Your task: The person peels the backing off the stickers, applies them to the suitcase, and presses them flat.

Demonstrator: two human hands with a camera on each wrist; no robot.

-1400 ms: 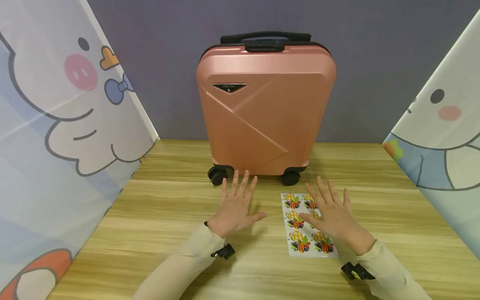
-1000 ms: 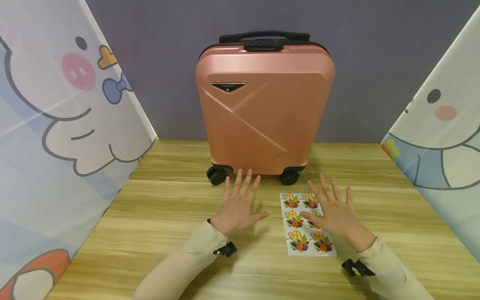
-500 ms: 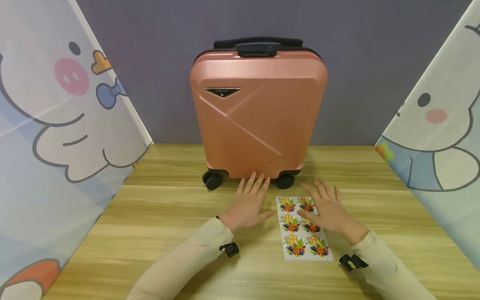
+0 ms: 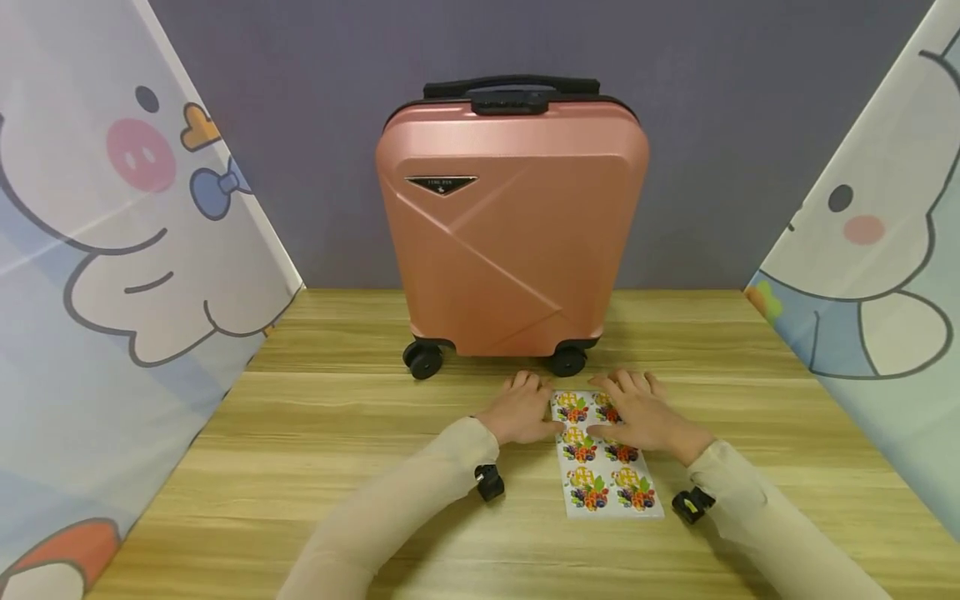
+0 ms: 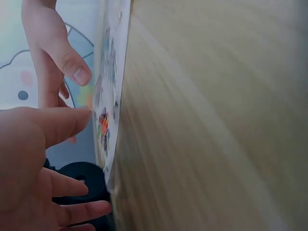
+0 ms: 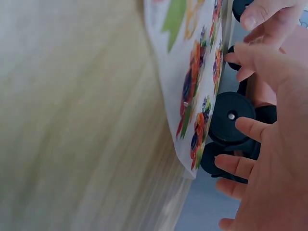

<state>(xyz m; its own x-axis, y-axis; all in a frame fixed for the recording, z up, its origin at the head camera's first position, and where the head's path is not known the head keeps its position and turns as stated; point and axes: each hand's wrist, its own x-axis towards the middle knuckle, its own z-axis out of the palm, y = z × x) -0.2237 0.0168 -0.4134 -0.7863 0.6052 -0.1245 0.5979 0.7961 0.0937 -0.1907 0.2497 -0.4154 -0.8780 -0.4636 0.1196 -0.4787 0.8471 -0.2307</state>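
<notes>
The fruit sticker sheet (image 4: pixel 606 458) lies before the suitcase (image 4: pixel 510 242), left hand (image 4: pixel 517 414) and right hand (image 4: pixel 643 419) about its sides, fingers loosely parted, contact hard to tell; lifting both edges evenly should avoid creases.

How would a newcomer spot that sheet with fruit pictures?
Find the pink suitcase standing at the back of the wooden table. In front of it, partly hidden by the right hand, lies a white sheet. Only it bears fruit pictures, six in two columns.
</notes>
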